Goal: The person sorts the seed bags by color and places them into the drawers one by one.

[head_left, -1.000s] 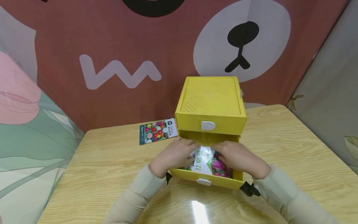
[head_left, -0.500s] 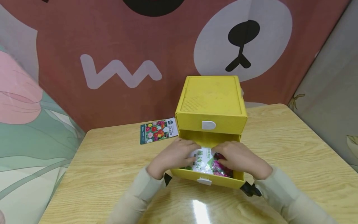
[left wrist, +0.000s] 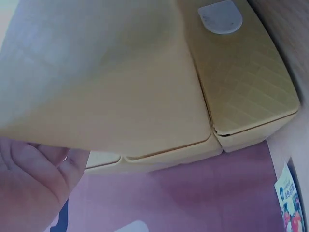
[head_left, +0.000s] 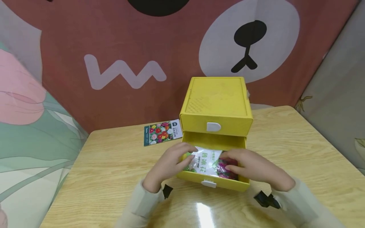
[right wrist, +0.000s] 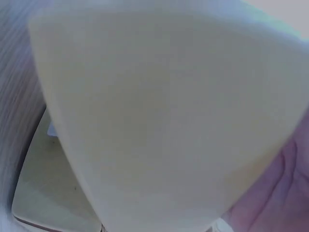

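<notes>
A white seed packet (head_left: 207, 162) with green lettering and magenta flowers lies in the pulled-out lower drawer (head_left: 194, 178) of a yellow two-drawer box (head_left: 219, 98). My left hand (head_left: 169, 163) is over the packet's left end, fingers loosely bent and thumb apart from them. On the opposite side, my right hand (head_left: 253, 164) reaches over the magenta part with its fingers and thumb spread. Whether the fingertips touch the packet is hard to tell. In the left wrist view, a sleeve hides much of the left hand (left wrist: 34, 179); another covers most of the right wrist view.
A second packet (head_left: 162, 133) with colourful flowers lies flat on the wooden table (head_left: 114, 164), left of the box. The upper drawer (head_left: 194, 122) is closed. Behind the table hangs a reddish-brown cloth (head_left: 119, 104) with a cartoon face.
Both hands have loosened and drawn back outward, the left to the lower left, the right to the lower right. More of the packet shows; it stays in the drawer.
</notes>
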`<state>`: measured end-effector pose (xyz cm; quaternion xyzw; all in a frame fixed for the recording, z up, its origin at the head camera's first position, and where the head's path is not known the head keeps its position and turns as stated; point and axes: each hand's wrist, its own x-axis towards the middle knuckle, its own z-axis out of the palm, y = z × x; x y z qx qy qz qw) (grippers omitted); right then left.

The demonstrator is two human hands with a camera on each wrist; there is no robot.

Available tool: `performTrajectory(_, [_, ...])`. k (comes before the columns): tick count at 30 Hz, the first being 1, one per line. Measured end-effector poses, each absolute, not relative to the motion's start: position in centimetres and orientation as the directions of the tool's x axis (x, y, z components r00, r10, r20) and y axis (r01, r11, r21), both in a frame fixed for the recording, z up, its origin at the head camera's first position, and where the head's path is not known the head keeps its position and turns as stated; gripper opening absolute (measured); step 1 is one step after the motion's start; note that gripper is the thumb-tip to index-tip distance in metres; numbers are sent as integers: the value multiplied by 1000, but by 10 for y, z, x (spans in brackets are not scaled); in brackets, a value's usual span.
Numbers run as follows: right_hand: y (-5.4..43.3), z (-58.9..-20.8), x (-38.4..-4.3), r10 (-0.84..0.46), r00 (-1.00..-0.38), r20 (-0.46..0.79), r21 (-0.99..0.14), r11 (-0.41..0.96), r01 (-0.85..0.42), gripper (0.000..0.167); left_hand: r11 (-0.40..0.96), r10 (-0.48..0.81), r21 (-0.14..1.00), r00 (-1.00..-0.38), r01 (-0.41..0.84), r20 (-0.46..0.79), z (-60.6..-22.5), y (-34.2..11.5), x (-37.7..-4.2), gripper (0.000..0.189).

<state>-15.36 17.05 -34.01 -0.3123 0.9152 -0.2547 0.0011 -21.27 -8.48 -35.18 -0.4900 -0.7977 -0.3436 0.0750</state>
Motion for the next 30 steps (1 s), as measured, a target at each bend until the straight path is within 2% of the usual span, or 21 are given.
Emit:
performTrajectory(4, [175, -342, -141, -562, -796, 225, -547, 603, -580, 23, 247, 707, 447, -475, 860, 524, -354, -91, -205, 20])
performTrajectory(9, [180, -345, -127, -507, -792, 340, -555, 572, -604, 22, 234, 653, 460, -489, 856, 578, -358, -101, -197, 26])
performTrajectory(12, [182, -349, -119, -446, -789, 423, -538, 578, -614, 24, 255, 623, 508, -541, 823, 565, -360, -107, -192, 29])
performTrajectory(16, [185, -358, -112, -349, -748, 565, -516, 558, -650, 35, 266, 586, 611, -628, 746, 512, -363, -114, -186, 36])
performTrajectory(20, [185, -365, -105, -225, -729, 646, -528, 559, -640, 42, 259, 564, 713, -701, 652, 436, -365, -119, -182, 43])
performTrajectory(24, [183, -368, -99, -100, -762, 640, -599, 556, -576, 40, 282, 574, 791, -756, 543, 314, -366, -123, -179, 50])
performTrajectory(30, [181, -373, -90, 36, -865, 501, -735, 546, -403, 39, 286, 558, 853, -800, 436, 221, -373, -126, -175, 65])
